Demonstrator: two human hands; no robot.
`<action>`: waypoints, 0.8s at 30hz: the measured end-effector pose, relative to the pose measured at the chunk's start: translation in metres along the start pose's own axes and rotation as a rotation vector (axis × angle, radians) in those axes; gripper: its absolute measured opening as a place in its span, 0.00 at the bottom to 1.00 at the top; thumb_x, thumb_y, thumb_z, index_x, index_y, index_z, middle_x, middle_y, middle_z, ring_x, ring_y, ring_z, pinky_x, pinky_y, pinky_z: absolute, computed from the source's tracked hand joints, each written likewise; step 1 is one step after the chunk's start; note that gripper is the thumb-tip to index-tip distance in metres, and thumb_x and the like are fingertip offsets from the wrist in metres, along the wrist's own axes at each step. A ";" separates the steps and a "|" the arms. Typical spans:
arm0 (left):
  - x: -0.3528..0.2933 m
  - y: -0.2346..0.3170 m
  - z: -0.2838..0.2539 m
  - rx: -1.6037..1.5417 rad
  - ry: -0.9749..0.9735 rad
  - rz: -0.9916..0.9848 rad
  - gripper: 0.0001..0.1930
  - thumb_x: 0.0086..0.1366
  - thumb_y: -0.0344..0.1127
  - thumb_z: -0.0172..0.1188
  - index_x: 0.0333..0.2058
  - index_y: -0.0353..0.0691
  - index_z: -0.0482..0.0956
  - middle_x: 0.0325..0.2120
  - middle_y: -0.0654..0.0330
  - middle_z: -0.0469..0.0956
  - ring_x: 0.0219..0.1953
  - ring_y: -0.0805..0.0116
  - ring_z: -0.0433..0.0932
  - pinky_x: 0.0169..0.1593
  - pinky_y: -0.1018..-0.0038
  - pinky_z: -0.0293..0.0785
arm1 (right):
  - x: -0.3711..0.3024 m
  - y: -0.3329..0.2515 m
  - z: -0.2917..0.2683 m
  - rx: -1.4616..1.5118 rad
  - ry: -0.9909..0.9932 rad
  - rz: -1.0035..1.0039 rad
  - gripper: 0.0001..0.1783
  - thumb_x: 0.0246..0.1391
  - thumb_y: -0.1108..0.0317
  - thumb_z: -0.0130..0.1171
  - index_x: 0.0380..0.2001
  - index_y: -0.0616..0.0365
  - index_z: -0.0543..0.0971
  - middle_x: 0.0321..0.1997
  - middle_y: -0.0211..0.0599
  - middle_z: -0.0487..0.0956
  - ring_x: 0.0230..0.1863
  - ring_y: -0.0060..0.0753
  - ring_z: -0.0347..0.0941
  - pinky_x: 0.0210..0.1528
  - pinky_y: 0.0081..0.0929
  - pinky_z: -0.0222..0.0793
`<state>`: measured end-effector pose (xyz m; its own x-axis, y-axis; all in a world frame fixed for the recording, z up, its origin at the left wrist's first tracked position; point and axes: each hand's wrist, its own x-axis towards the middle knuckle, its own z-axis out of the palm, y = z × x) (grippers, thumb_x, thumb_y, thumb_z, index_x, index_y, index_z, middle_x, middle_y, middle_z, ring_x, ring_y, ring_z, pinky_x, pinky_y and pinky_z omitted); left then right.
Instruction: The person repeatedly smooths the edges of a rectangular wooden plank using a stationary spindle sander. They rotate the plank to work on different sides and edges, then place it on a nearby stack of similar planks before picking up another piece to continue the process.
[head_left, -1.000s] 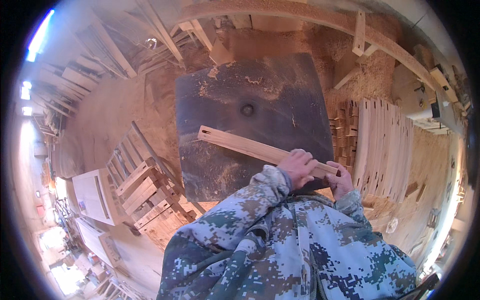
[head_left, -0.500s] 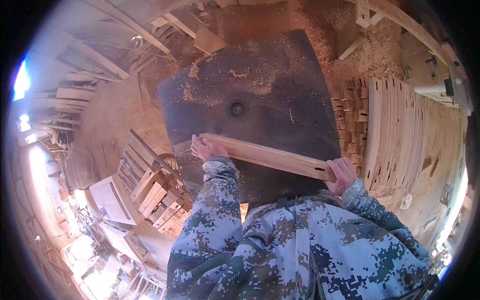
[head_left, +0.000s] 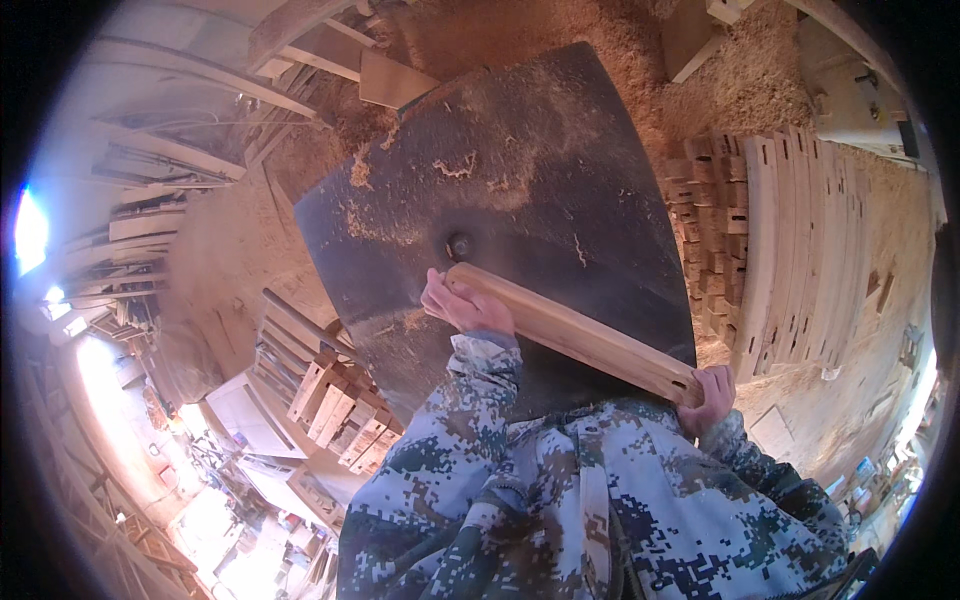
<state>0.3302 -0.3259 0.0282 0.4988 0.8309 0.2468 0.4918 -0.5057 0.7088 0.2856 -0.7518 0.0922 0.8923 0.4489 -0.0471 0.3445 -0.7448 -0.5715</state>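
Now the left hand (head_left: 465,305) and right hand (head_left: 710,395) grasp the wooden strip (head_left: 575,335), brought nearer the spindle (head_left: 459,246)

We note the left hand (head_left: 465,305) now grips the far end of the wooden slat (head_left: 575,335), having left the right hand (head_left: 710,395); the slat sits closer to the desk's (head_left: 560,170) central hole (head_left: 458,245).

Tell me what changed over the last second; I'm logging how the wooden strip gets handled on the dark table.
The left hand left the near end and took the far end of the wooden strip. The right hand kept the near end. The strip's far end now sits beside the small spindle in the dark table. The stack of slotted wooden pieces stayed put.
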 end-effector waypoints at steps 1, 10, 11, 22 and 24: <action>0.001 0.001 -0.003 0.106 -0.015 0.092 0.27 0.70 0.22 0.45 0.67 0.30 0.63 0.51 0.48 0.68 0.56 0.50 0.65 0.65 0.55 0.60 | -0.001 -0.001 0.001 0.008 0.005 0.016 0.30 0.31 0.70 0.72 0.45 0.61 0.79 0.41 0.49 0.76 0.42 0.56 0.74 0.45 0.50 0.73; 0.024 0.006 -0.005 0.076 -0.071 0.166 0.33 0.62 0.19 0.44 0.68 0.29 0.63 0.51 0.46 0.69 0.56 0.48 0.67 0.65 0.53 0.61 | 0.010 -0.021 0.009 0.003 0.029 0.026 0.34 0.30 0.66 0.74 0.47 0.60 0.79 0.41 0.47 0.75 0.41 0.55 0.73 0.45 0.50 0.71; 0.026 0.005 -0.005 0.090 -0.079 0.124 0.33 0.62 0.19 0.44 0.68 0.29 0.62 0.51 0.46 0.70 0.56 0.48 0.67 0.65 0.54 0.62 | 0.016 -0.025 0.007 0.012 -0.013 0.030 0.34 0.31 0.65 0.75 0.48 0.60 0.79 0.42 0.47 0.75 0.42 0.56 0.73 0.46 0.50 0.71; 0.105 -0.043 0.004 0.130 0.130 -0.038 0.30 0.72 0.23 0.43 0.72 0.29 0.61 0.57 0.46 0.73 0.59 0.51 0.74 0.67 0.59 0.69 | 0.121 -0.057 0.020 0.040 0.018 -0.036 0.31 0.59 0.64 0.65 0.63 0.62 0.71 0.60 0.55 0.74 0.59 0.64 0.70 0.64 0.59 0.67; 0.123 -0.050 0.003 0.058 0.193 -0.169 0.30 0.72 0.22 0.43 0.73 0.29 0.61 0.57 0.47 0.74 0.59 0.53 0.75 0.68 0.62 0.68 | 0.140 -0.066 0.029 0.014 0.080 -0.073 0.28 0.61 0.67 0.62 0.63 0.62 0.71 0.61 0.55 0.74 0.61 0.64 0.70 0.66 0.59 0.67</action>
<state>0.3691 -0.1989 0.0208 0.2631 0.9308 0.2539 0.5990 -0.3639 0.7133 0.3796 -0.6255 0.0997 0.8858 0.4602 0.0605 0.4056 -0.7042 -0.5827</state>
